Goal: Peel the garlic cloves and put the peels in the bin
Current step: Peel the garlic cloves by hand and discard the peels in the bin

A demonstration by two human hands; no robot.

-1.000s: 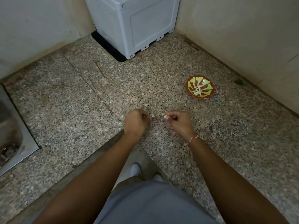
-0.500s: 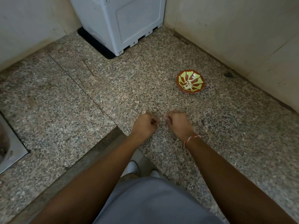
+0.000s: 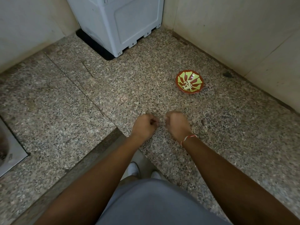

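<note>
1. Plainly, the head view looks down on a speckled stone bench (image 3: 113, 95) set in a corner between pale walls (image 3: 235, 34).
2. Left hand (image 3: 143, 125): hovers low over the bench, fingers curled into a loose fist; whether it holds a garlic clove cannot be told, since nothing pale shows clearly between the fingers.
3. Right hand (image 3: 177, 125): just beside the left hand, knuckles up, fingers curled under; what it grips, if anything, is hidden. A red and white thread (image 3: 188, 138) circles its wrist.
4. The two hands are close but apart, a narrow strip of bench showing between them.
5. Bowl (image 3: 189, 82): red with green markings, stands on the bench beyond the right hand and a little to its right, well apart from both hands. Pale pieces (image 3: 186, 85) lie at its bottom; whether they are cloves or peels cannot be told.
6. Grey box (image 3: 123, 23): a plastic body on a dark mat (image 3: 90, 44), far beyond the left hand, against the back wall.
7. Sink (image 3: 9, 148): a metal rim at the frame's edge, far to the left of the left hand.
8. Below the forearms, grey clothing (image 3: 154, 203) and light shoes (image 3: 134, 168) show past the bench's near edge.
</note>
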